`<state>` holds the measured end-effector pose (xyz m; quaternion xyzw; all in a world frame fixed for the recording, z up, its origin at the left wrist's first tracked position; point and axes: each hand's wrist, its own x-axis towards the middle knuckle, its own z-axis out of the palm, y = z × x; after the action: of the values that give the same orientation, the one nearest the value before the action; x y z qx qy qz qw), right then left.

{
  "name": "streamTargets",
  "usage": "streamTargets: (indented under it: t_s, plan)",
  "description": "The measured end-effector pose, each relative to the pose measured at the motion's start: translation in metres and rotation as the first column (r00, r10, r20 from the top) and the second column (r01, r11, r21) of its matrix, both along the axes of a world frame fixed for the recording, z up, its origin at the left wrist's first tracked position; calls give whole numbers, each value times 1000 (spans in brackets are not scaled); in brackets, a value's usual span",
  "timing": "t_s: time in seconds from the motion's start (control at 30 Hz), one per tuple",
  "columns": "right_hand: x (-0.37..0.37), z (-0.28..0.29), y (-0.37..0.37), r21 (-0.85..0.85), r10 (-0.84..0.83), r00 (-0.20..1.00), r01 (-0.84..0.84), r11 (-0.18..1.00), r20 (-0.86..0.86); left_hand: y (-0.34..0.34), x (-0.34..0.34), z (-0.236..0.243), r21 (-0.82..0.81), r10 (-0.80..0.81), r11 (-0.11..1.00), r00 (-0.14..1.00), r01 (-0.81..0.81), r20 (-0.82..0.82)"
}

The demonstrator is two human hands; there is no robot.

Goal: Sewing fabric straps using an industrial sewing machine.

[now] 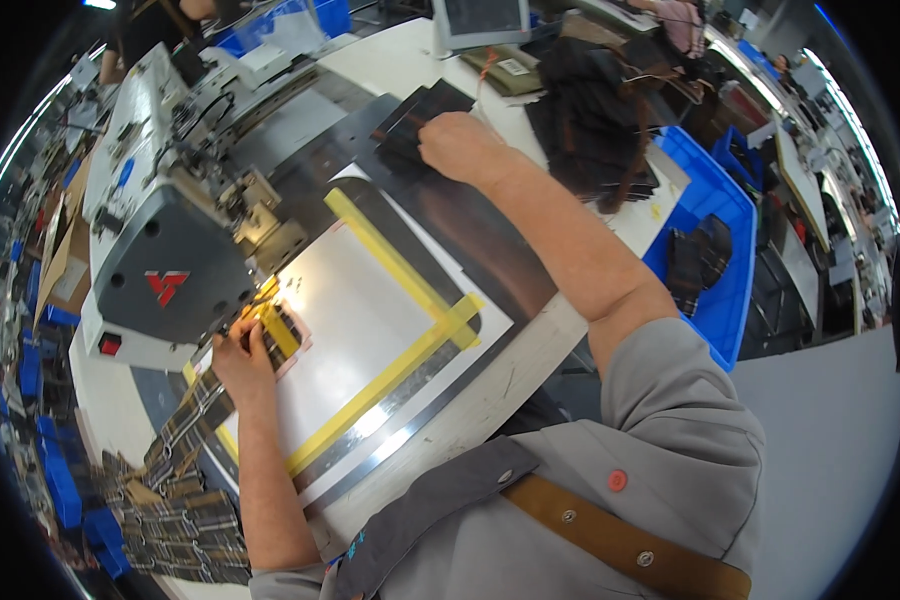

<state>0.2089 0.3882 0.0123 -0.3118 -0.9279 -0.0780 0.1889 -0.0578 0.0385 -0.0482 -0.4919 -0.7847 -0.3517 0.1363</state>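
My left hand (245,360) is under the head of a grey sewing machine (175,255), fingers bent in a grip on a small plaid piece (277,335) crossed by a yellow strip. A white template board (360,325) with yellow tape edges lies beneath it. A band of plaid straps with metal rings (175,515) trails down to the lower left. My right hand (465,150) reaches to the upper middle, its fingers curled onto a small stack of black pieces (402,135) on the dark metal plate (515,285).
Black fabric bundles (590,130) and an olive piece (500,70) sit beside my right hand. A blue bin (725,325) with dark pieces stands at the right. A monitor (478,20) is at the back. Other workers (675,30) are in the background among workbenches.
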Motion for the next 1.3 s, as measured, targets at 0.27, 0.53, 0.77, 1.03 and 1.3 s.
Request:
streamTargets:
  t_s: [0.27, 0.53, 0.77, 1.03, 1.3]
  plan:
    - [11, 26, -4, 137, -48, 999, 48, 989, -2, -15, 10, 27, -103, 26, 994, 999, -28, -20]
    - [-13, 41, -144, 556, 623, 756, -435, 708, -201, -6, 94, 77, 288, -336, 939, 324, 187, 885]
    - [-42, 8, -213, 172, 832, 470, -830, 530, -295, -27, 61, 44, 212, -232, 960, 94, 184, 968]
    - [-51, -12, -190, -138, 834, 506, -863, 487, -221, -26, 54, 37, -13, -111, 985, 687, 173, 718]
    - [-75, -23, -153, -130, 807, 566, -824, 552, -168, -35, 27, 36, -254, -275, 908, 932, 333, 238]
